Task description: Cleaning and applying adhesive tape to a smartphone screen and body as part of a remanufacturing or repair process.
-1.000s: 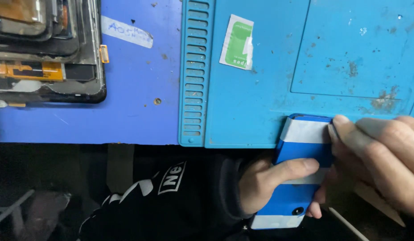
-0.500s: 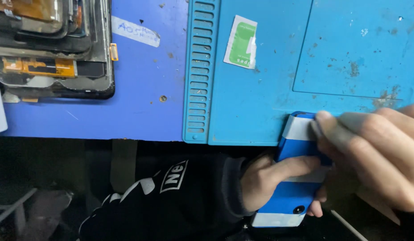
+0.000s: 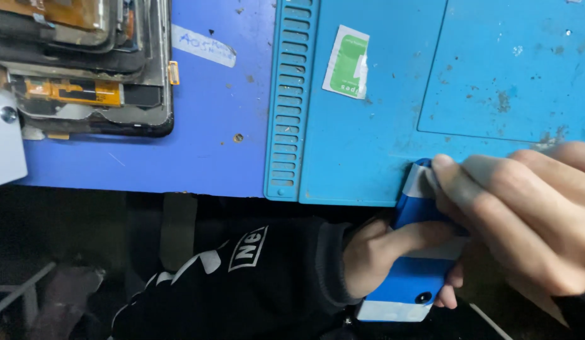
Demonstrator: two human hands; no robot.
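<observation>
Blue matting covers the tabletop (image 3: pixel 204 145), with a lighter blue work mat (image 3: pixel 393 113) laid over it. At about 5 o'clock, past the mat's near edge, the left hand (image 3: pixel 380 255) grips a blue phone (image 3: pixel 409 277) with white bands, thumb laid across its back. The right hand (image 3: pixel 525 214) has its fingers (image 3: pixel 459 182) pressed narrow on the phone's upper white band. Stacked phone screens (image 3: pixel 84 69) lie at 10 o'clock; a green-and-white sticker (image 3: pixel 347 63) at 12.

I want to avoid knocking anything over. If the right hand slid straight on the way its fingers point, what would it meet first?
The right hand points left along the mat's near edge. Past the blue phone it already touches, probably only the slotted strip of the blue mat.
</observation>
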